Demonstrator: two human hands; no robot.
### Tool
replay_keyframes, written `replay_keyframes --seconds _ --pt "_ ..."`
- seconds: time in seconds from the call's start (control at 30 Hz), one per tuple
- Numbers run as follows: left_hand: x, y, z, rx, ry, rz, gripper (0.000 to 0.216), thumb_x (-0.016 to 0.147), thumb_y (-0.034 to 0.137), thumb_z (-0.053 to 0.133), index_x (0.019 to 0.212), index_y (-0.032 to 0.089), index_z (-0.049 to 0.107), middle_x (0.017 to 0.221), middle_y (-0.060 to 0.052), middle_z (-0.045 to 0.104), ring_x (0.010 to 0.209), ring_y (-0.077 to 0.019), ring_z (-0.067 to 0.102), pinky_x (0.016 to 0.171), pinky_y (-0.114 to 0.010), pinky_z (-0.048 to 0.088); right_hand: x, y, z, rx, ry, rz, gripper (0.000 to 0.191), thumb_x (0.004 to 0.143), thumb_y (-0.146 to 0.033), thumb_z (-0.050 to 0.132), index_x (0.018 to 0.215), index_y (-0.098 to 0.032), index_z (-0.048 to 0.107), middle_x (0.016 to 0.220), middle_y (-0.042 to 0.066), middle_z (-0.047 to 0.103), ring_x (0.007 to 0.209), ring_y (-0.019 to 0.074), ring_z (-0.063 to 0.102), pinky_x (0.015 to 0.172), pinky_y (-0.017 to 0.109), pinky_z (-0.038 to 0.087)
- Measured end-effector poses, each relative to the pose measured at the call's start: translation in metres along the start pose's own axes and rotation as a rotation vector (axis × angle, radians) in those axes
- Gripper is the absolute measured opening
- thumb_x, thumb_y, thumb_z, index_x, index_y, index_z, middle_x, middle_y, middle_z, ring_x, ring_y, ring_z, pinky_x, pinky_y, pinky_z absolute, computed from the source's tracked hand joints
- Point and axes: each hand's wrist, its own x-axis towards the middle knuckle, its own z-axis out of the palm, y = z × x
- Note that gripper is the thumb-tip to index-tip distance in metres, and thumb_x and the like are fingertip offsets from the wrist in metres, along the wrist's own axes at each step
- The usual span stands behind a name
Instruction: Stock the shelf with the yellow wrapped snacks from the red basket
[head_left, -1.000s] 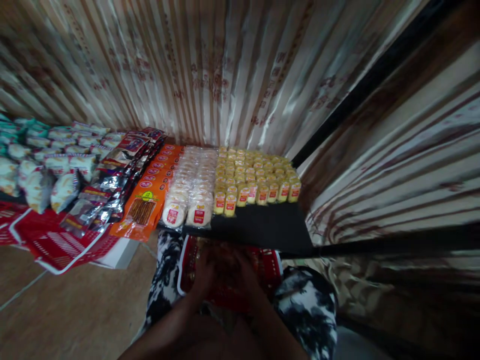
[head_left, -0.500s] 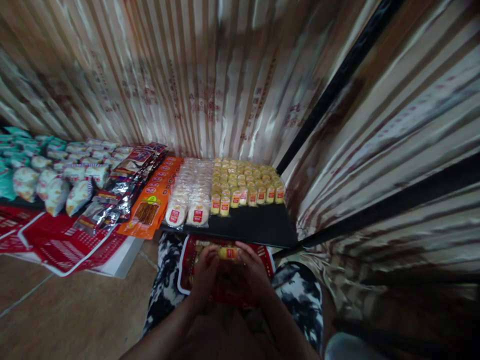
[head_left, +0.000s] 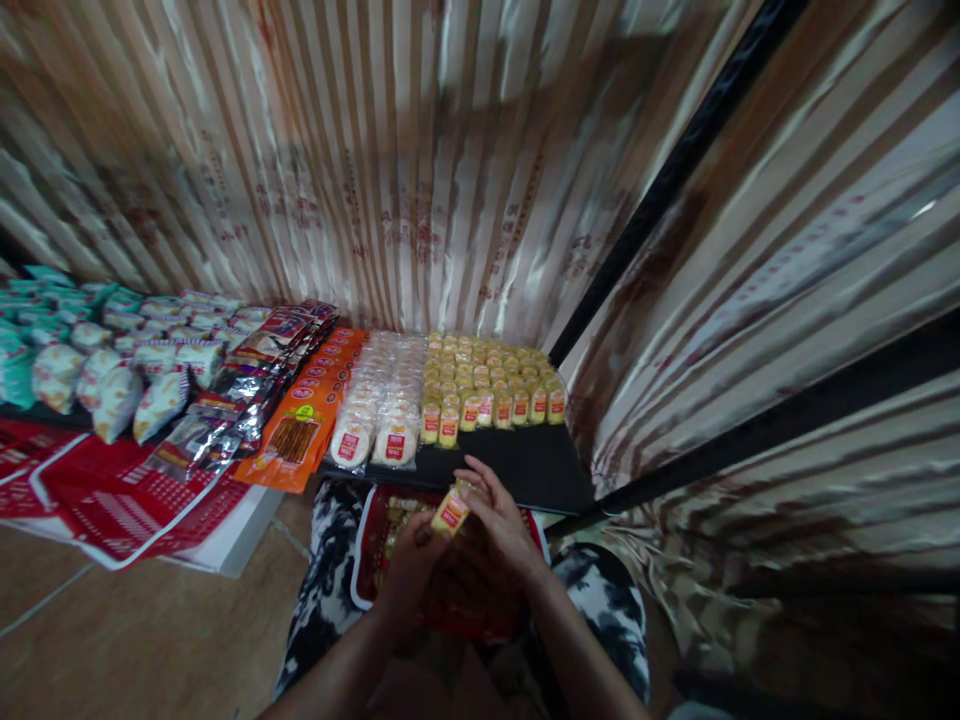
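Observation:
Between my two hands is a small yellow wrapped snack [head_left: 451,509] with a red label, tilted so its upper end points right. My left hand [head_left: 414,556] pinches its lower end. My right hand [head_left: 501,517] has its thumb and fingers at the upper end, the outer fingers raised. Both hands are over a red basket [head_left: 358,562] with a white rim, held between my knees. More yellow wrapped snacks [head_left: 401,508] show inside the basket; my hands and forearms hide part of its contents.
Rows of matching yellow snacks [head_left: 487,385] stand on a black shelf [head_left: 517,465]. Left of them are round white packets [head_left: 396,442], an orange bag [head_left: 300,440] and dark foil packets [head_left: 232,400]. A second red basket [head_left: 142,500] lies lower left. Black poles [head_left: 675,190] cross the right side.
The snack has turned from lying level to a slant, right end up. My right hand has risen slightly, its fingers lifting. The view has tipped a little, so the shelf appears lower.

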Motion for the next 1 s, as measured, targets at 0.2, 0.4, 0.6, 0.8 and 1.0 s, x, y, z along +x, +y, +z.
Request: replay_keyframes --seconds 0.2,0.4,0.6,0.8,1.0 --pt "0.023 0.003 0.009 0.006 0.1 0.072 0.034 0.063 0.028 0.065 0.092 0.015 0.056 0.08 -0.005 0.067 0.068 -0.0158 0.062 0.064 -0.026 0.048 0.002 0.023 0.002 0.059 0.138 0.03 0.06 0.063 -0.038 0.073 0.116 -0.023 0.049 0.101 0.007 0.064 0.089 0.0193 0.063 0.081 0.035 0.049" --pt "0.048 -0.001 0.029 -0.054 0.019 0.106 0.034 0.064 0.025 0.063 0.094 0.015 0.053 0.081 -0.005 0.066 0.069 -0.0152 0.062 0.064 -0.025 0.048 0.007 0.023 -0.003 0.048 0.205 0.021 0.047 0.06 -0.038 0.073 0.1 -0.02 0.057 0.093 0.007 0.068 0.083 0.02 0.064 0.076 0.034 0.051" --pt "0.061 0.005 0.04 0.204 0.125 0.167 0.043 0.069 0.02 0.056 0.112 0.014 0.051 0.102 -0.01 0.062 0.072 -0.0135 0.061 0.069 -0.027 0.049 0.035 0.014 -0.02 -0.081 0.299 -0.067 0.043 0.061 -0.041 0.069 0.097 -0.019 0.059 0.092 0.007 0.068 0.083 0.0193 0.064 0.078 0.033 0.05" --pt "0.069 0.001 0.046 0.421 0.127 0.529 0.031 0.077 0.016 0.044 0.105 0.017 0.058 0.109 -0.009 0.059 0.099 -0.0179 0.057 0.087 -0.031 0.047 0.064 0.016 -0.036 -0.345 0.372 -0.134 0.043 0.064 -0.042 0.06 0.099 -0.017 0.061 0.087 0.007 0.067 0.078 0.0186 0.063 0.075 0.032 0.05" --pt "0.084 -0.007 0.054 0.406 0.038 0.533 0.04 0.071 0.01 0.045 0.109 0.017 0.056 0.123 -0.011 0.054 0.102 -0.0203 0.056 0.09 -0.035 0.047 0.083 0.013 -0.036 -0.46 0.375 -0.167 0.044 0.07 -0.041 0.054 0.108 -0.018 0.056 0.09 0.006 0.065 0.082 0.0186 0.062 0.076 0.032 0.05"
